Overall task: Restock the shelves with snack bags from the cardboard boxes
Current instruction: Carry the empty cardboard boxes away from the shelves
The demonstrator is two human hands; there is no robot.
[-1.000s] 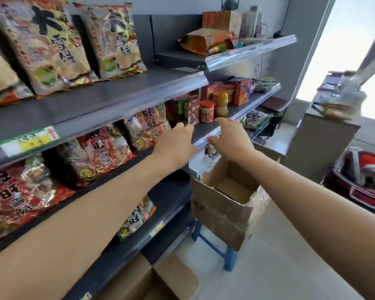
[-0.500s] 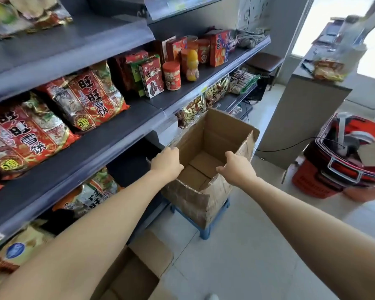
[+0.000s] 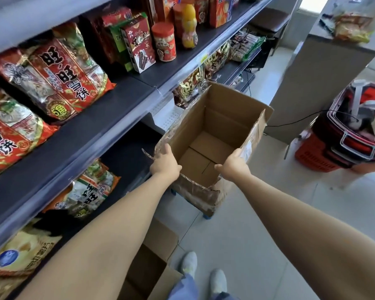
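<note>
beside the dark shelf point(image 3: 121, 100), left hand point(image 3: 165, 163) and right hand point(image 3: 233, 164) grip opposite walls of the empty brown cardboard box point(image 3: 230, 113); lift it level.

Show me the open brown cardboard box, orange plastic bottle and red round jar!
open brown cardboard box point(image 3: 204, 152): head view, inside bottom.
orange plastic bottle point(image 3: 189, 29): head view, body.
red round jar point(image 3: 164, 42): head view, label.

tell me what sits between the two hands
Only the open, empty inside of the cardboard box lies between the left hand and right hand, in the head view.
</note>
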